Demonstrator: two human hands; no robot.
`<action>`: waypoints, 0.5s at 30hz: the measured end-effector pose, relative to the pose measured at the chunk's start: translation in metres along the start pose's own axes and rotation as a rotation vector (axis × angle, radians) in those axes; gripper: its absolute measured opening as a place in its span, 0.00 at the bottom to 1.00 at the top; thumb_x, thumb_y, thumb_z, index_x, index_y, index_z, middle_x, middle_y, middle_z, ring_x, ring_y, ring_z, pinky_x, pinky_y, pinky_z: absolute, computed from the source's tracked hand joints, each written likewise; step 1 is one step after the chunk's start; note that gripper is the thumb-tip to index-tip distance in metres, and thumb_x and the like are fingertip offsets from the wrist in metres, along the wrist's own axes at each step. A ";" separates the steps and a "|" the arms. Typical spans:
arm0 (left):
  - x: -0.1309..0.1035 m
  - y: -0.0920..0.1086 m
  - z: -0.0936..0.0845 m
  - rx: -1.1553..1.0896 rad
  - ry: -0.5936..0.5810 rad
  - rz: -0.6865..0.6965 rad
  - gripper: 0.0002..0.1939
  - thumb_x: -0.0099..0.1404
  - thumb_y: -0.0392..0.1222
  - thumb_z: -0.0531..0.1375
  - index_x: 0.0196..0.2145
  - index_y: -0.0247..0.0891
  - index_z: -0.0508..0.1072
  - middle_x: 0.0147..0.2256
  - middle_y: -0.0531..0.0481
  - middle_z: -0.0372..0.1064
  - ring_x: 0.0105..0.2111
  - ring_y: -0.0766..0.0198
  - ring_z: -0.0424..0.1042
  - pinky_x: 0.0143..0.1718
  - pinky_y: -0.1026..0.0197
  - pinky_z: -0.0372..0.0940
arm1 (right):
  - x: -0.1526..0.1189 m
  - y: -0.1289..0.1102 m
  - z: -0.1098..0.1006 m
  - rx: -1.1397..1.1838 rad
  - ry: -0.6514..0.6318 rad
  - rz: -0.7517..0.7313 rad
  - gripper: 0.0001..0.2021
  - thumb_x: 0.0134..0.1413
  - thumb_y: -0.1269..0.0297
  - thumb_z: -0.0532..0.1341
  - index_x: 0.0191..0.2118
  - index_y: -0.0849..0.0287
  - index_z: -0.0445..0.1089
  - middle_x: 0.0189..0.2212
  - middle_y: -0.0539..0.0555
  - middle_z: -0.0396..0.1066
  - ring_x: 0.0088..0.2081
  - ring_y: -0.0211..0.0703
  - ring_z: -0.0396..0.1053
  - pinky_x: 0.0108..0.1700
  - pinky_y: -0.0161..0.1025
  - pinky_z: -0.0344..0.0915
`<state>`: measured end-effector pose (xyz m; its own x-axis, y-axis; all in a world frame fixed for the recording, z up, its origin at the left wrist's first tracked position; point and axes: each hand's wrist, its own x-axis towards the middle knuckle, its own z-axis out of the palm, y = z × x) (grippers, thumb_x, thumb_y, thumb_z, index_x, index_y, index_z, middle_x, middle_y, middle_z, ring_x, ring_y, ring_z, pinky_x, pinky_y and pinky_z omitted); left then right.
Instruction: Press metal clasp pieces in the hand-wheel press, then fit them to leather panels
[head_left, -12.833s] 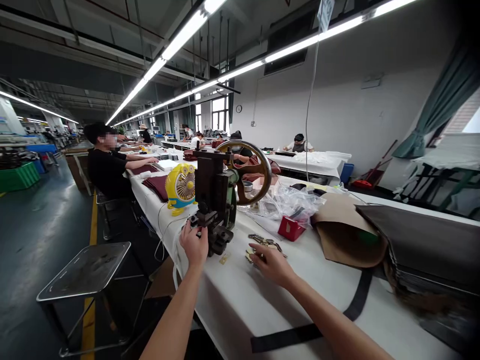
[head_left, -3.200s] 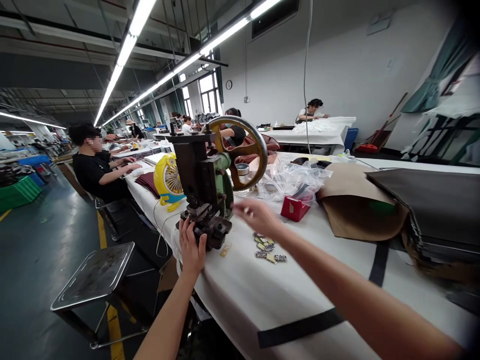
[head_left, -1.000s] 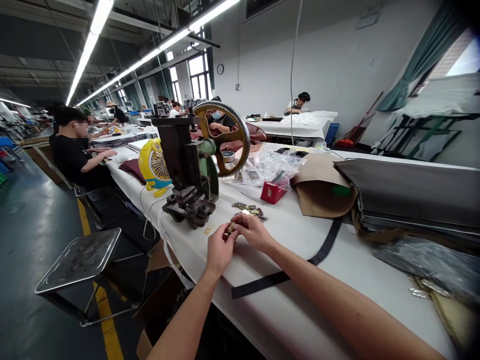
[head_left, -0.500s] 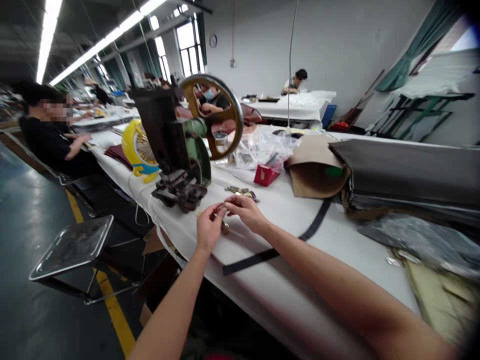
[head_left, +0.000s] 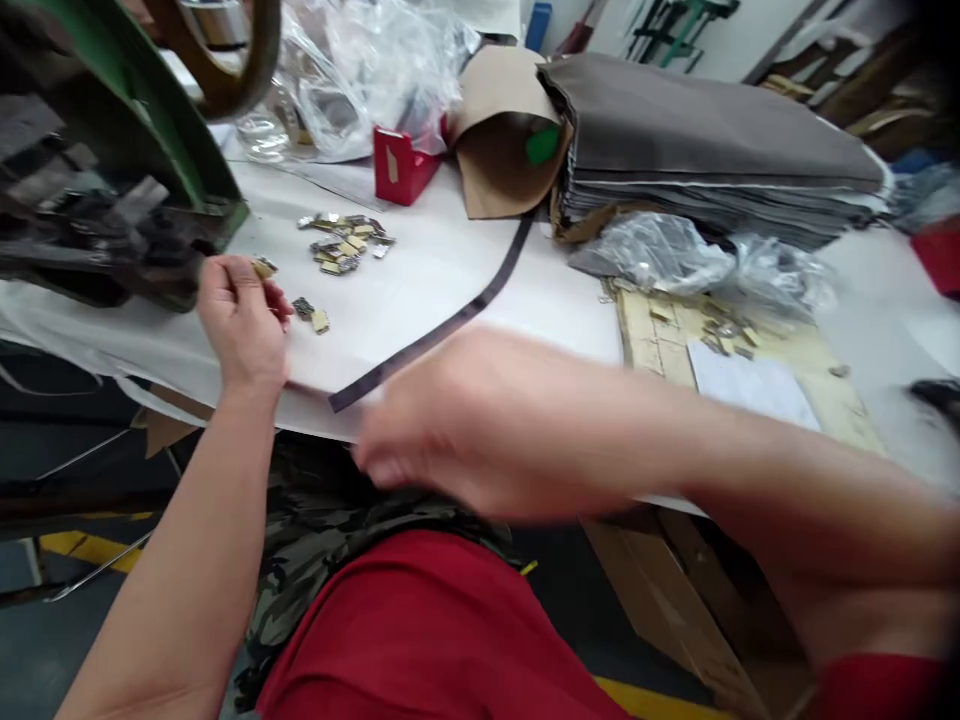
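My left hand (head_left: 246, 315) is closed beside the base of the green press (head_left: 161, 120); its fingertips pinch something too small to make out. Just right of it two small metal pieces (head_left: 320, 321) lie on the white table (head_left: 420, 270), and a pile of similar pieces (head_left: 345, 243) lies farther back. My right hand (head_left: 450, 430), smeared by motion, hangs over the table's front edge near the end of a dark strip (head_left: 450, 325). Its fingers look curled, but whether anything is in them cannot be seen.
Behind the pile stand a red dispenser (head_left: 401, 165), clear plastic bags (head_left: 367, 70) and an open brown paper bag (head_left: 502, 130). A stack of dark sheets (head_left: 712, 130) is at the back right, with a cream board (head_left: 637, 335) holding small pieces in front.
The view has turned down and to the right. My hands have parted; my right hand has come back toward my body, while my left hand stays near the press.
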<state>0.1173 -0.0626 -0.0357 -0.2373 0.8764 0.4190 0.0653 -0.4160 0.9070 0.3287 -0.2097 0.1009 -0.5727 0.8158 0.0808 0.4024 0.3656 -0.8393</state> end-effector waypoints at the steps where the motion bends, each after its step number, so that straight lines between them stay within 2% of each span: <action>1: -0.002 0.001 0.000 -0.016 -0.007 0.009 0.18 0.76 0.53 0.51 0.40 0.33 0.65 0.24 0.60 0.62 0.18 0.76 0.62 0.22 0.72 0.55 | -0.033 0.001 0.012 0.031 -0.063 0.103 0.12 0.60 0.53 0.61 0.34 0.53 0.79 0.31 0.47 0.74 0.37 0.41 0.73 0.44 0.38 0.65; 2: -0.004 0.002 0.000 -0.024 -0.022 0.012 0.19 0.76 0.54 0.52 0.39 0.33 0.65 0.24 0.59 0.63 0.18 0.75 0.62 0.21 0.72 0.55 | -0.067 0.009 0.027 0.039 -0.132 0.215 0.08 0.58 0.57 0.63 0.34 0.50 0.79 0.31 0.49 0.76 0.35 0.42 0.72 0.41 0.38 0.66; 4: -0.009 0.003 -0.001 -0.013 -0.061 0.002 0.20 0.74 0.56 0.55 0.37 0.34 0.67 0.24 0.58 0.64 0.18 0.74 0.63 0.19 0.72 0.55 | -0.131 0.039 0.063 -0.047 -0.210 0.485 0.09 0.58 0.65 0.61 0.36 0.50 0.80 0.33 0.52 0.78 0.34 0.45 0.73 0.39 0.39 0.64; 6: -0.011 0.004 -0.002 0.012 -0.092 -0.007 0.19 0.73 0.56 0.57 0.38 0.34 0.68 0.25 0.58 0.64 0.18 0.75 0.62 0.18 0.72 0.56 | -0.188 0.077 0.105 -0.203 -0.092 0.820 0.12 0.57 0.68 0.58 0.37 0.55 0.80 0.36 0.57 0.79 0.37 0.49 0.73 0.38 0.40 0.62; 7: -0.012 0.004 -0.002 0.034 -0.102 -0.006 0.19 0.73 0.55 0.57 0.39 0.34 0.69 0.25 0.59 0.64 0.18 0.76 0.62 0.18 0.73 0.57 | -0.213 0.094 0.126 -0.179 -0.054 0.955 0.11 0.56 0.67 0.58 0.38 0.57 0.80 0.37 0.57 0.79 0.37 0.50 0.73 0.37 0.40 0.62; 8: -0.012 0.004 -0.002 0.061 -0.112 -0.003 0.18 0.73 0.55 0.57 0.40 0.34 0.70 0.26 0.59 0.65 0.18 0.77 0.62 0.19 0.74 0.57 | -0.232 0.106 0.147 -0.072 -0.037 1.027 0.11 0.57 0.65 0.59 0.38 0.57 0.80 0.35 0.57 0.79 0.36 0.50 0.73 0.36 0.39 0.62; 11: -0.009 0.001 -0.003 0.136 -0.151 -0.007 0.20 0.71 0.58 0.59 0.41 0.35 0.70 0.26 0.58 0.66 0.19 0.77 0.63 0.19 0.74 0.59 | -0.259 0.117 0.199 0.147 0.132 1.062 0.12 0.58 0.56 0.61 0.35 0.58 0.79 0.33 0.55 0.78 0.36 0.49 0.72 0.34 0.38 0.61; 13: -0.008 -0.003 -0.003 0.143 -0.168 -0.002 0.21 0.69 0.60 0.60 0.40 0.36 0.71 0.26 0.57 0.66 0.19 0.76 0.63 0.19 0.73 0.60 | -0.255 0.111 0.220 0.132 0.286 1.064 0.14 0.55 0.53 0.63 0.32 0.58 0.78 0.33 0.55 0.76 0.36 0.49 0.72 0.35 0.39 0.61; 15: -0.008 -0.007 -0.003 0.131 -0.184 0.017 0.23 0.69 0.61 0.60 0.41 0.35 0.71 0.26 0.56 0.67 0.20 0.76 0.63 0.22 0.71 0.62 | -0.245 0.106 0.231 0.106 0.390 1.052 0.12 0.52 0.55 0.64 0.29 0.58 0.77 0.32 0.55 0.75 0.36 0.50 0.71 0.36 0.40 0.62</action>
<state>0.1159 -0.0680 -0.0453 -0.0547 0.9040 0.4240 0.1960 -0.4066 0.8923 0.3466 -0.4745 -0.1317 0.2859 0.7869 -0.5469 0.4800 -0.6115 -0.6290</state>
